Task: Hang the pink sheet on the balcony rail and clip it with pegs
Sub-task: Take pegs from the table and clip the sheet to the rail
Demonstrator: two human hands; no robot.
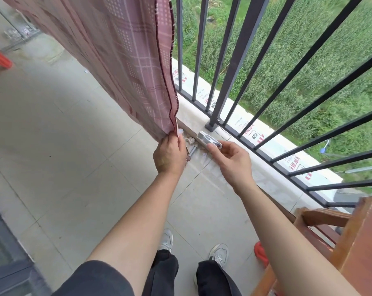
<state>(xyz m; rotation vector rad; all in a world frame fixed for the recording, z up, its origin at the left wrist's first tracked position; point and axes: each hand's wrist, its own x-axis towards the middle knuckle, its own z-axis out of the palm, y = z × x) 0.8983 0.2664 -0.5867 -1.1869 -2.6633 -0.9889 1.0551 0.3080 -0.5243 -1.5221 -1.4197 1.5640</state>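
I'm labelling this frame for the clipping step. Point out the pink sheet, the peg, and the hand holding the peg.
pink sheet [125, 60]: head view, on the hanging checked cloth.
peg [208, 140]: head view, on its pale body.
right hand [232, 161]: head view, on the back of the hand.

Pink sheet [121, 60]: dusty pink w/ white check lines, dotted squares, dark maroon edge trim. Right of sheet, rail bars [230, 67] dark grey/black. Below rail, ledge film [253, 133] white w/ red print. Peg [208, 140] pale grey/clear (reddish bit at tip). Beyond rail, field [309, 67] green. Chair [351, 242] red-brown wood. Shoes [218, 254] grey.
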